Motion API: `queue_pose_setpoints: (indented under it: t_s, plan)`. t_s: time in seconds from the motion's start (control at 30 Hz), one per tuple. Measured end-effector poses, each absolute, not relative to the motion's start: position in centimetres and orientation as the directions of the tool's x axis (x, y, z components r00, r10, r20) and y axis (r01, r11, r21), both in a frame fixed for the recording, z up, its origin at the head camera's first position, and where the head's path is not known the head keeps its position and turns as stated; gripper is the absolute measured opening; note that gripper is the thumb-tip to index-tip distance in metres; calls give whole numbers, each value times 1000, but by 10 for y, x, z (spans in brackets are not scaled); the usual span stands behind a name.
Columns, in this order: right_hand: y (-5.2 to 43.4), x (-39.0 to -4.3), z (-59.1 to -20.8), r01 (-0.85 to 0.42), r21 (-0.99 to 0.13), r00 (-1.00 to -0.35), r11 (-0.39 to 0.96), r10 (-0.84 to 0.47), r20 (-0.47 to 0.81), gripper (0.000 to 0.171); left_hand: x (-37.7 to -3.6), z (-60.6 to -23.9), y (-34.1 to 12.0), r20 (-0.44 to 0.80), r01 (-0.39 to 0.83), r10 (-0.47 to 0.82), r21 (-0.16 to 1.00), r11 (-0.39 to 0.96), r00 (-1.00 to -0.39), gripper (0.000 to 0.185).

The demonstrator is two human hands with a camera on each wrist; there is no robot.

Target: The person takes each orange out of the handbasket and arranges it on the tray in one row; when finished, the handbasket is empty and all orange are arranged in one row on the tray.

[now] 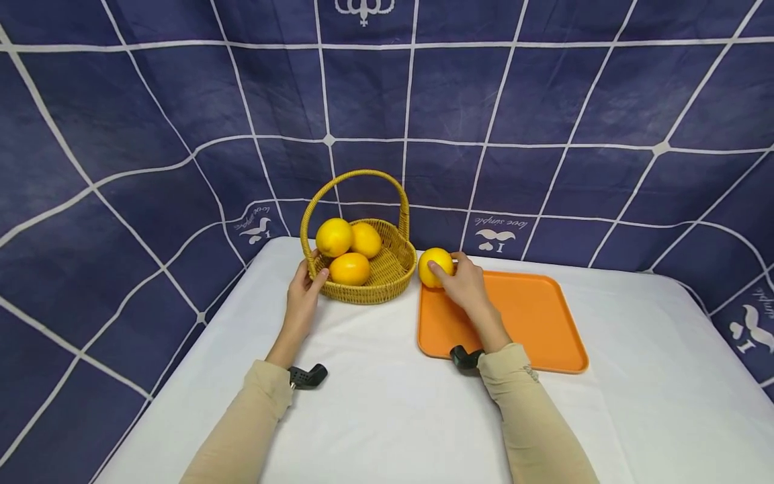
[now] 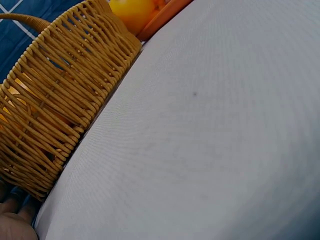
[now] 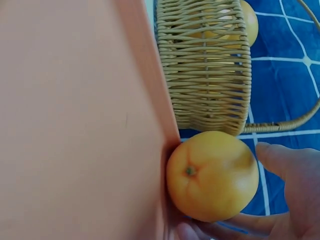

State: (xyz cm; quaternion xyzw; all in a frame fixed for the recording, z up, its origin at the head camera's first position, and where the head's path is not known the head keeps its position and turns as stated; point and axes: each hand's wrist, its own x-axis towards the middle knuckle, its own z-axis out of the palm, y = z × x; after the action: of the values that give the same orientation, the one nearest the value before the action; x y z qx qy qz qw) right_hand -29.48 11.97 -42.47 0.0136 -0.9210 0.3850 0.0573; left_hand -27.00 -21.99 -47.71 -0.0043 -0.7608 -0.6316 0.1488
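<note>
A woven wicker basket (image 1: 370, 294) with a tall arched handle stands at the back of the table, holding three yellow-orange fruits, one of them an orange (image 1: 334, 236) at the left. My left hand (image 1: 304, 288) grips the basket's left side, thumb at the front rim and fingers partly hidden behind the weave. In my right hand (image 1: 465, 282) is another orange (image 3: 212, 176), thumb on one side and fingers round the other. It sits at the back left corner of the orange tray (image 1: 532, 316), right at the raised rim and close to the basket.
White cloth (image 1: 375, 390) covers the table. Behind and to the sides hangs a dark blue curtain (image 1: 453, 87) with white grid lines, close to the table's back edge. The basket's handle (image 1: 361, 173) arches above the fruits.
</note>
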Motion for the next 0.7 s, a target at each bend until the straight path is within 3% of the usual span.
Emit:
queue_pose_setpoints:
  t_s: [0.7]
  plan:
    - [113, -277, -387, -171, -719, -973, 673, 1, 232, 71, -246, -440, -213, 197, 168, -145, 968, 186, -970, 59]
